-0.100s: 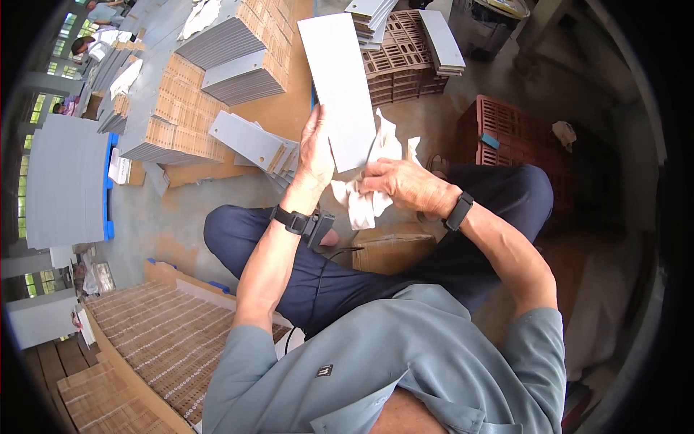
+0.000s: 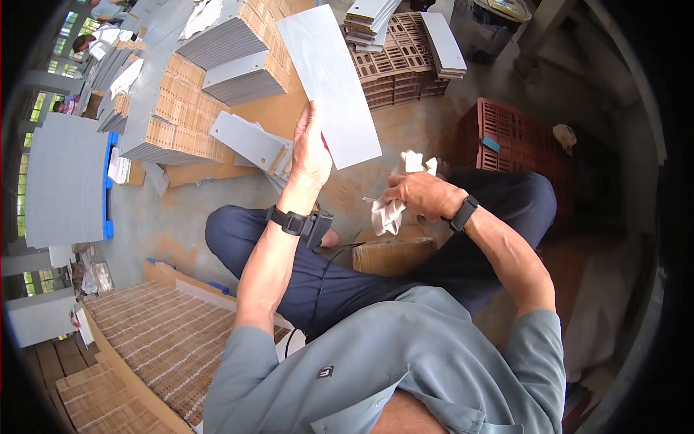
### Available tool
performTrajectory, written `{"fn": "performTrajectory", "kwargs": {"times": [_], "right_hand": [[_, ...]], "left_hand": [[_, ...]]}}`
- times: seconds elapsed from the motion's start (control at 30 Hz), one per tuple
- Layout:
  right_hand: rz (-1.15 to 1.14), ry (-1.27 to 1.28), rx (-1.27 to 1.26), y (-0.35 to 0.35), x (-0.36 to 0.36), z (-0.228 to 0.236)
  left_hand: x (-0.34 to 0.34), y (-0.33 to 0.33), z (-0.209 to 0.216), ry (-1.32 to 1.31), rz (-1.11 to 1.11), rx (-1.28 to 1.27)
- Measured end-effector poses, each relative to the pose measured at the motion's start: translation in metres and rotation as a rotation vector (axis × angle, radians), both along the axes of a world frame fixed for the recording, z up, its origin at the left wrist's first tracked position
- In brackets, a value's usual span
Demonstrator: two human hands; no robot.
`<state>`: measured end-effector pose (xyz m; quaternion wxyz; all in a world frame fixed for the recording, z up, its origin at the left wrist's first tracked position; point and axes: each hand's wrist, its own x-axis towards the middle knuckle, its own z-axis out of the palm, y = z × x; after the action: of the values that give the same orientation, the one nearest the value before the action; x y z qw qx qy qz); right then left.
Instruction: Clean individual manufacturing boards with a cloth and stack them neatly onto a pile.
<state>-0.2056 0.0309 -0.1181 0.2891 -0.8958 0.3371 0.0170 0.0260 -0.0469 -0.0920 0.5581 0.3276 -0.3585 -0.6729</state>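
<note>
A long pale grey board [image 2: 331,83] is held up in front of me, tilted, by my left hand [image 2: 311,150]. The thumb lies along its left edge, while the other fingers are hidden behind it. My right hand [image 2: 426,194] is closed on a crumpled white cloth [image 2: 388,215], to the right of the board's near end and apart from it. Part of the cloth sticks out beyond the knuckles. Just left of the board, a few loose grey boards [image 2: 248,139] with round holes lie overlapped beside tall stacks of boards [image 2: 184,108].
Brown plastic crates [image 2: 397,54] with boards on top stand ahead, and a red crate [image 2: 483,119] at right. A cardboard box [image 2: 394,254] sits between my legs. At lower left is a large carton of stacked pieces [image 2: 166,340]. Other people [image 2: 105,40] are at far left.
My right hand has drawn the cloth off the board, moving right and slightly nearer. The board has tilted and shifted a little to the left in my left hand.
</note>
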Motion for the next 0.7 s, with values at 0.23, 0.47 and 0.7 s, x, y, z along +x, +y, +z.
{"fn": "performTrajectory", "kwargs": {"times": [0.23,0.47,0.7], "right_hand": [[-0.561,-0.259,-0.204,-0.026,-0.053,0.034],[-0.681,-0.766,-0.498,-0.034,-0.017,0.067],[-0.247,-0.781,-0.311,-0.012,0.066,0.074]], "left_hand": [[0.009,0.004,0.015,0.000,0.114,0.016],[0.015,0.006,-0.015,0.518,-0.195,0.107],[0.005,0.037,0.025,0.625,-0.466,0.200]]}}
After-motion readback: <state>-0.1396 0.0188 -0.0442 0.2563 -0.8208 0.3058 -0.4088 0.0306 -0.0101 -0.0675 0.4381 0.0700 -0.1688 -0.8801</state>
